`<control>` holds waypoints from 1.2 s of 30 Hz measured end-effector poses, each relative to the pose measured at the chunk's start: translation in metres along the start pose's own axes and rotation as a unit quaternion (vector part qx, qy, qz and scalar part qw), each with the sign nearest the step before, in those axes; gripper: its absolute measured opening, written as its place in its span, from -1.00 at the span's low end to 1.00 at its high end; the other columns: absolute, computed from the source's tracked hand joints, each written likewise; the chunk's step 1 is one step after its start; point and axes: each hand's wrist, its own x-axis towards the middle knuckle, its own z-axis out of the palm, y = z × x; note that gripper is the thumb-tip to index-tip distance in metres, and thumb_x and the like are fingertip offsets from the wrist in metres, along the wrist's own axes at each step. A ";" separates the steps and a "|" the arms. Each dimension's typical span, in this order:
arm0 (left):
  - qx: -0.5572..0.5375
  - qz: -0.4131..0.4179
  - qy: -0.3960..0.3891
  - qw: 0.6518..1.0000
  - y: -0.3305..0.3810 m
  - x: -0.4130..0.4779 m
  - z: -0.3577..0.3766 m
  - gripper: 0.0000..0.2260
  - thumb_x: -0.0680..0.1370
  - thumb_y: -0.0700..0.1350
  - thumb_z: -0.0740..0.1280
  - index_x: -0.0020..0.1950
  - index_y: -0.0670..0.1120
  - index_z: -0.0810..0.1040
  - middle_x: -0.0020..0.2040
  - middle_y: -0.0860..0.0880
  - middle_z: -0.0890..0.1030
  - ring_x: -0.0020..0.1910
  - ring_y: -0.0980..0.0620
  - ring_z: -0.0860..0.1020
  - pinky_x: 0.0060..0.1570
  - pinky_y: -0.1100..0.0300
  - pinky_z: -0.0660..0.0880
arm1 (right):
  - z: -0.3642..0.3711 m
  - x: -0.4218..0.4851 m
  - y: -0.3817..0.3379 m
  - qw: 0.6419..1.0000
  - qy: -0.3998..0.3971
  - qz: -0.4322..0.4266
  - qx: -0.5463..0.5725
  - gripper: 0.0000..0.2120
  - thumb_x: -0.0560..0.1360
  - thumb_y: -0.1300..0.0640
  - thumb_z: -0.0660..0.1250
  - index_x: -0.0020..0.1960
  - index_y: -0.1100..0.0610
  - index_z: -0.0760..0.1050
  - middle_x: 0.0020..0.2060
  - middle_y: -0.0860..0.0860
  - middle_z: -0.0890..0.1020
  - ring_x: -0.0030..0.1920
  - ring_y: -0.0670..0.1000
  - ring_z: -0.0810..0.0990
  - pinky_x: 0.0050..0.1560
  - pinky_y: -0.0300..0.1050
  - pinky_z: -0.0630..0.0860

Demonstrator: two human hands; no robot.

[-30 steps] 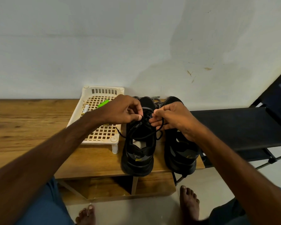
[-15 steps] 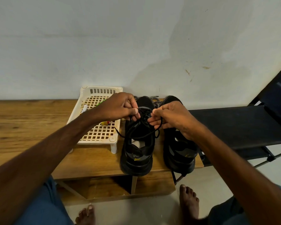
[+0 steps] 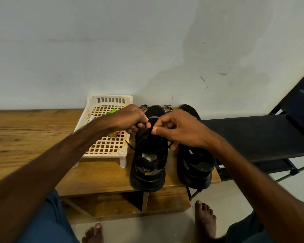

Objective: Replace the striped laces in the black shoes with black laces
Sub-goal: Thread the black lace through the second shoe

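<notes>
Two black shoes stand side by side, heels toward me, on a low wooden table (image 3: 33,137). Over the left shoe (image 3: 148,165) both hands pinch its black lace (image 3: 153,148): my left hand (image 3: 130,119) grips one part of the lace, my right hand (image 3: 175,130) another, fingertips almost touching. Loops of the black lace hang over the shoe's opening, and one tip sticks out to the left. The right shoe (image 3: 195,169) sits untouched beside it. Striped laces (image 3: 146,106) lie behind the shoes against the wall.
A cream plastic lattice rack (image 3: 105,146) on short legs stands left of the shoes, holding small green and coloured items. A black fabric shoe rack (image 3: 256,135) extends to the right. My bare feet rest on the tiled floor below the table edge.
Both hands have drawn closer together over the left shoe, fingertips now nearly meeting on the lace. The shoes have stayed in place.
</notes>
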 end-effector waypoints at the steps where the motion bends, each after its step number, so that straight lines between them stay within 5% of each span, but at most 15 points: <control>1: -0.018 -0.022 0.012 1.000 0.000 0.002 0.003 -0.72 0.65 -0.18 0.23 -0.16 -0.12 0.68 -0.45 0.06 0.41 -0.53 0.16 0.31 -0.54 0.33 0.25 | 0.002 0.001 -0.003 0.999 -0.010 -0.020 -0.037 -0.87 0.63 0.07 0.39 0.06 0.09 0.69 -0.39 0.03 0.60 -0.36 0.03 0.61 -0.28 -0.14 0.63; 6: -0.087 -0.073 0.047 0.992 0.001 0.004 0.010 -0.61 0.56 -0.18 0.30 -0.49 0.01 0.58 -0.46 0.08 0.32 -0.53 0.16 0.21 -0.57 0.30 0.16 | 0.007 0.006 -0.013 0.983 -0.002 -0.071 -0.168 -0.85 0.61 0.10 0.38 0.09 0.06 0.72 -0.24 -0.04 0.68 -0.23 -0.05 0.61 -0.19 -0.20 0.49; 10: -0.089 -0.056 0.049 0.993 0.001 0.002 0.006 -0.69 0.52 -0.22 0.39 -0.43 -0.03 0.57 -0.47 0.06 0.36 -0.52 0.15 0.24 -0.56 0.30 0.18 | -0.002 0.010 -0.010 0.980 0.053 -0.079 -0.177 -0.88 0.60 0.10 0.41 0.06 0.05 0.73 -0.22 -0.18 0.61 -0.17 -0.14 0.59 -0.18 -0.41 0.42; 12: -0.088 -0.058 0.030 0.994 0.001 0.000 0.001 -0.87 0.52 -0.19 0.43 -0.23 -0.15 0.68 -0.44 0.05 0.38 -0.49 0.14 0.25 -0.53 0.30 0.17 | -0.006 0.013 -0.006 0.981 0.089 -0.058 -0.164 -0.90 0.58 0.08 0.44 0.01 0.03 0.74 -0.22 -0.17 0.66 -0.17 -0.18 0.62 -0.20 -0.43 0.44; 15: -0.084 -0.053 -0.005 0.995 -0.002 -0.002 -0.004 -0.83 0.53 -0.12 0.47 0.03 -0.20 0.73 -0.45 0.07 0.42 -0.48 0.17 0.27 -0.50 0.33 0.17 | -0.009 0.016 0.003 0.985 0.120 -0.037 -0.122 -0.91 0.56 0.08 0.47 -0.04 0.07 0.74 -0.29 -0.18 0.67 -0.25 -0.19 0.65 -0.24 -0.43 0.48; 21: -0.056 -0.023 -0.032 0.998 -0.002 -0.007 -0.007 -0.71 0.43 0.03 0.53 0.04 -0.12 0.75 -0.45 0.10 0.47 -0.44 0.16 0.31 -0.46 0.32 0.23 | -0.001 0.021 0.011 0.993 0.116 0.008 0.025 -0.91 0.56 0.16 0.48 -0.01 0.17 0.72 -0.27 -0.02 0.75 -0.28 -0.11 0.73 -0.35 -0.32 0.56; 26: 0.031 -0.010 0.082 0.996 -0.001 -0.008 0.004 -0.82 0.36 0.06 0.60 -0.13 0.02 0.78 -0.17 0.13 0.72 -0.01 0.13 0.59 -0.14 0.21 0.41 | 0.004 0.024 0.013 0.990 0.121 0.035 0.071 -0.90 0.55 0.16 0.49 0.00 0.18 0.72 -0.27 0.02 0.75 -0.28 -0.08 0.73 -0.34 -0.29 0.56; 31: 0.165 0.086 0.157 0.970 0.004 -0.011 0.012 -0.92 0.43 -0.09 0.57 -0.23 0.07 0.73 -0.50 0.18 0.58 -0.50 0.26 0.49 -0.32 0.30 0.36 | 0.008 0.026 0.013 0.988 0.098 0.068 0.102 -0.89 0.59 0.18 0.42 0.02 0.18 0.71 -0.21 0.04 0.76 -0.24 -0.08 0.70 -0.30 -0.24 0.58; 36: 0.255 0.127 0.266 0.921 0.013 -0.019 0.035 -0.92 0.43 0.01 0.51 -0.13 0.05 0.76 -0.60 0.20 0.47 -0.53 0.22 0.49 -0.32 0.26 0.46 | 0.007 0.028 0.014 0.983 0.079 0.107 0.124 -0.89 0.59 0.20 0.41 0.02 0.15 0.73 -0.13 0.13 0.75 -0.20 0.04 0.65 -0.23 -0.15 0.59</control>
